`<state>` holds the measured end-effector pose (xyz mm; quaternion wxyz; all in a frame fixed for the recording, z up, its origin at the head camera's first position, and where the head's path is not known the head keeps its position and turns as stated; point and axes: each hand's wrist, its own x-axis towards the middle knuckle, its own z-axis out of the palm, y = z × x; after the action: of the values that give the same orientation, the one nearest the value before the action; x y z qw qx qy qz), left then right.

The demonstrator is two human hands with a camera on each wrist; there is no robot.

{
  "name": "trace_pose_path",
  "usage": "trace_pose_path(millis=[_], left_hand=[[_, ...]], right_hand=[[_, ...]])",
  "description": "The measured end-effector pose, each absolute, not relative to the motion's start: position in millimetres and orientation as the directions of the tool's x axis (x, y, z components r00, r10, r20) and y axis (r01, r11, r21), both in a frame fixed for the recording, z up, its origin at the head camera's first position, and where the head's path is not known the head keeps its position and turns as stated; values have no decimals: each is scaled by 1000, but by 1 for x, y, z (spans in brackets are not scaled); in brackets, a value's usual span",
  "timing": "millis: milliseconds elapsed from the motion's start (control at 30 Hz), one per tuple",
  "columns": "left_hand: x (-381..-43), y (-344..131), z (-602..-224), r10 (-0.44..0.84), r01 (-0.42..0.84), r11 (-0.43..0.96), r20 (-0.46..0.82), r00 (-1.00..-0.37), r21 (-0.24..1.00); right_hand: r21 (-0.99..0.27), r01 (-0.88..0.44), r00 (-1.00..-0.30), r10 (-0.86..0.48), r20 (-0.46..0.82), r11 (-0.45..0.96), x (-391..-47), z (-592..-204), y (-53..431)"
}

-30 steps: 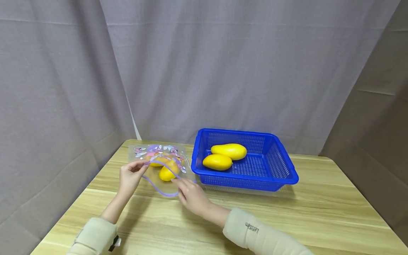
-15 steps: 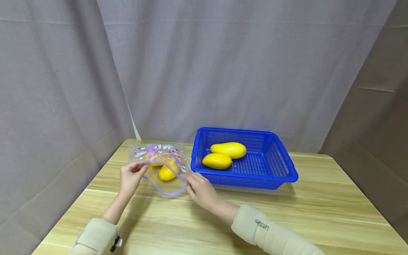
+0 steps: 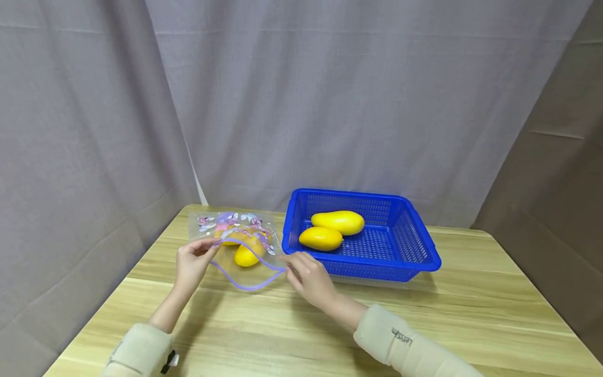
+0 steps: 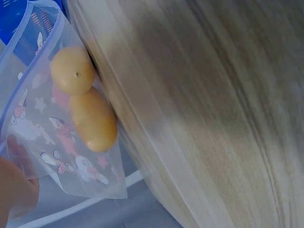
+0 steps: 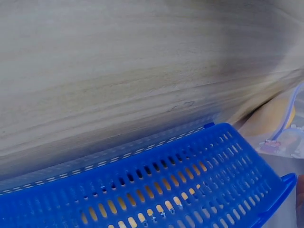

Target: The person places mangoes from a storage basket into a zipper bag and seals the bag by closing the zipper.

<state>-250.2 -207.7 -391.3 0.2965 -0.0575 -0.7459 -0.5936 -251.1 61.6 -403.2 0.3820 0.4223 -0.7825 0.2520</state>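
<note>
A clear zip bag (image 3: 231, 219) with a purple seal lies at the table's left, printed with cartoon figures. Yellow mangoes (image 3: 246, 256) lie inside; two show through the plastic in the left wrist view, (image 4: 73, 71) one touching the other. My left hand (image 3: 192, 262) pinches the left part of the upper edge of the bag's mouth. At the mouth's right corner, my right hand (image 3: 312, 280) pinches the edge, its fingertips partly hidden. Between the hands the two purple lips stand apart. In the right wrist view only a sliver of a finger (image 5: 300, 202) shows.
A blue perforated basket (image 3: 360, 263) stands right of the bag, close to my right hand. Inside it are a larger mango (image 3: 339, 222) and a smaller mango (image 3: 321, 239) on its left side. Grey curtains (image 3: 330, 104) hang behind the wooden table (image 3: 476, 309).
My right hand has moved rightward along the bag's mouth to its right corner, and the purple lips are drawn out to it. My left hand keeps its hold in about the same place.
</note>
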Motion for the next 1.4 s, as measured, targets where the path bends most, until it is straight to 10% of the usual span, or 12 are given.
trace_pose_path(millis=[1400], left_hand=[[-234, -197, -369, -253, 431, 287, 502, -827, 856]], right_hand=[[-43, -794, -383, -444, 810, 607, -271, -385, 109]])
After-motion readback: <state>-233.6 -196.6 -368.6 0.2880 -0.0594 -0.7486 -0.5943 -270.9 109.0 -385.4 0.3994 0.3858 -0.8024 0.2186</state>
